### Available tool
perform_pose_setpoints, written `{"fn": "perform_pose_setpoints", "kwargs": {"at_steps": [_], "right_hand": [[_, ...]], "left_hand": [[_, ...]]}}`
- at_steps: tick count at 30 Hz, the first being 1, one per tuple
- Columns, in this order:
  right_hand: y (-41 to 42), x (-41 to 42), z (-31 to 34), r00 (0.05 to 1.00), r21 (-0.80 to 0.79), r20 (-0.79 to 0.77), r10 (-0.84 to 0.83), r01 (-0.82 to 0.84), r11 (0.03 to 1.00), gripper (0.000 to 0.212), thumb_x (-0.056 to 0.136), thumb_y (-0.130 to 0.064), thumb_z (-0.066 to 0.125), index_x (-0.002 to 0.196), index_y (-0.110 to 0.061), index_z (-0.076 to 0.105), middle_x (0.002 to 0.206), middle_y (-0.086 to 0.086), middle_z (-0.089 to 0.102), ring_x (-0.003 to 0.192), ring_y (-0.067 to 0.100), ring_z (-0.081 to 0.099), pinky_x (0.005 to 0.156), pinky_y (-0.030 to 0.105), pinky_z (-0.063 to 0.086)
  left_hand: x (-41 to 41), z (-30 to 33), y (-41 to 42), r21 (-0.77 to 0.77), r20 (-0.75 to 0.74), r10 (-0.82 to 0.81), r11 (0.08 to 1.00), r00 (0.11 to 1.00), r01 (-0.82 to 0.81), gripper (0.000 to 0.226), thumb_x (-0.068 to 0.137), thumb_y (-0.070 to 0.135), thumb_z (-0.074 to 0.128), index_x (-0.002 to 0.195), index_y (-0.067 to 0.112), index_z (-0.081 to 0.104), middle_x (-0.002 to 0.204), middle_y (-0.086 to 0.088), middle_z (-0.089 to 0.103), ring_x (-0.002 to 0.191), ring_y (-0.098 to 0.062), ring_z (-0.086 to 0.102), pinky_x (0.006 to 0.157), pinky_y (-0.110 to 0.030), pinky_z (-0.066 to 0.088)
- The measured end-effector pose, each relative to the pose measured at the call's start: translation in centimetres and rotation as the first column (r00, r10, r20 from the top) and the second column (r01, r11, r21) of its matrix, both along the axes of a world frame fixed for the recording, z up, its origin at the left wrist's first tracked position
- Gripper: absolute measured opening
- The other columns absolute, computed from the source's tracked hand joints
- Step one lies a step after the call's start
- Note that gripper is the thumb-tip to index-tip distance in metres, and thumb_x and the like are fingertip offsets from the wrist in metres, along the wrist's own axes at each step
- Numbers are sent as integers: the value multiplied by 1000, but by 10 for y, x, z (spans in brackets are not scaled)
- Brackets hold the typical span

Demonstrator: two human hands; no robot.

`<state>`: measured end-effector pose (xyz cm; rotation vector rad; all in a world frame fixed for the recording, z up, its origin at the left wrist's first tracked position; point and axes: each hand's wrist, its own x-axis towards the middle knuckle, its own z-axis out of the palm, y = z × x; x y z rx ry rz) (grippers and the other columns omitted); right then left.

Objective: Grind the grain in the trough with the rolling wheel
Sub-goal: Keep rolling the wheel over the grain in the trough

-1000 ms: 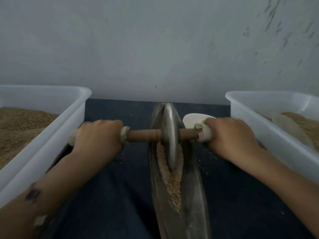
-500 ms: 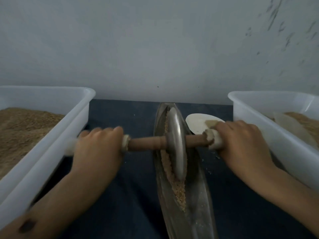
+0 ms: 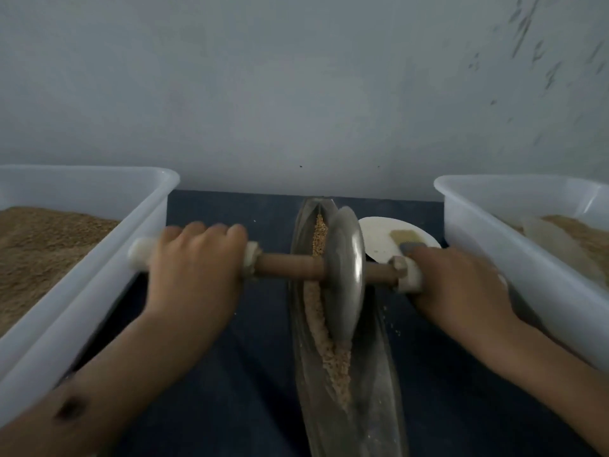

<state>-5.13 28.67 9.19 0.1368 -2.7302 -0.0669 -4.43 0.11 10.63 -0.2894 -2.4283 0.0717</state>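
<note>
A narrow metal trough [image 3: 342, 404] is lying lengthwise on the dark blue table [image 3: 230, 374], running away from the person toward the pale wall [image 3: 296, 87]. The rolling wheel [image 3: 344, 275], a grey metal disc, is standing on edge inside the trough, somewhat beyond its middle and leaning a little to the right. A wooden axle [image 3: 290, 267] is passing through the disc's centre and sticking out on both sides, each end carrying a pale wrapped grip.

The left hand [image 3: 194, 268] is gripping the left end of the axle, its fingers curling over the top, with the pale end of the grip poking out past the knuckles. The right hand [image 3: 458, 285] is wrapping around the right grip in the same way (its fingertips are hidden under the handle).

The grain [image 3: 333, 351] is sitting in the groove of the trough: a tan, crushed-looking strip is running from the wheel's near edge toward the person, and a shorter golden stretch is showing beyond the wheel near the far tip. A few loose specks are lying on the table just right of the trough.

A white tub [image 3: 108, 258] holding brown meal is standing at the left, and another white tub [image 3: 514, 258] with tan contents at the right. A white plate [image 3: 379, 239] is resting between the trough and the right tub, partly behind the right hand.
</note>
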Motion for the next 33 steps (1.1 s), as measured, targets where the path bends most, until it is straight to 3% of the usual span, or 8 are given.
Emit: {"fn": "perform_pose_setpoints", "kwargs": {"at_steps": [3, 10, 16, 20, 22, 25, 30, 33], "right_hand": [[-3, -45, -2, 998, -112, 48, -51, 56, 992, 5, 87, -24, 51, 90, -21, 49, 91, 5, 62, 85, 30, 57, 65, 34, 38], [-16, -73, 12, 960, -1, -280, -25, 26, 1000, 15, 84, -4, 54, 77, -15, 45, 81, 12, 62, 76, 31, 53, 63, 33, 22], [-6, 11, 3, 989, -22, -125, 78, -81, 996, 22, 71, -10, 72, 86, -18, 58, 79, 2, 59, 75, 26, 52, 65, 33, 32], [2, 54, 4, 997, 42, 79, 17, -20, 999, 38, 76, -34, 66, 75, -38, 29, 68, -14, 36, 66, 8, 38, 64, 29, 37], [3, 68, 14, 995, 42, 58, 83, -85, 995, 56, 52, -21, 83, 69, -35, 31, 61, -14, 31, 55, 9, 33, 53, 29, 31], [2, 75, 17, 978, -1, -122, 170, -172, 985, 54, 30, 0, 85, 62, -21, 47, 56, -9, 33, 49, 16, 33, 50, 28, 26], [-4, 25, 9, 997, 86, -49, 65, -60, 994, 30, 72, -13, 74, 96, -22, 58, 83, -2, 58, 77, 22, 52, 64, 32, 30], [-8, -23, 9, 995, 59, -96, 22, -16, 998, 15, 85, -17, 57, 99, -21, 51, 94, 1, 58, 85, 22, 48, 68, 32, 26]], "left_hand": [[-35, 3, 21, -68, -109, 120, 990, 987, -127, 27, 58, -3, 71, 67, 10, 49, 63, -12, 57, 62, -31, 54, 61, -36, 35], [-77, 0, 14, 36, 138, 203, 977, 969, -209, 17, 82, 14, 60, 79, 17, 44, 88, -6, 63, 85, -28, 56, 70, -33, 27], [-3, 2, 7, -47, 55, 50, 998, 997, -47, 44, 58, 9, 73, 63, 20, 32, 56, 1, 43, 53, -22, 41, 59, -32, 29], [46, 14, -2, -107, 23, -65, 992, 998, 67, 37, 50, 4, 68, 59, 20, 35, 50, -2, 45, 45, -28, 47, 52, -33, 32], [53, 16, -6, -87, 94, -74, 993, 993, 82, 40, 48, 4, 72, 57, 21, 37, 50, 1, 45, 44, -27, 46, 49, -32, 35], [48, 11, -9, -35, 152, -91, 995, 984, 97, 53, 40, 4, 80, 54, 24, 34, 46, 8, 40, 38, -18, 40, 46, -24, 30], [6, -2, 0, -46, 138, 35, 999, 990, -29, 46, 58, 13, 75, 57, 24, 31, 53, 10, 36, 48, -17, 41, 55, -28, 28], [-38, 1, 8, -40, 177, 192, 981, 965, -188, 28, 80, 24, 58, 66, 24, 33, 75, 4, 56, 72, -21, 54, 67, -30, 30]]}}
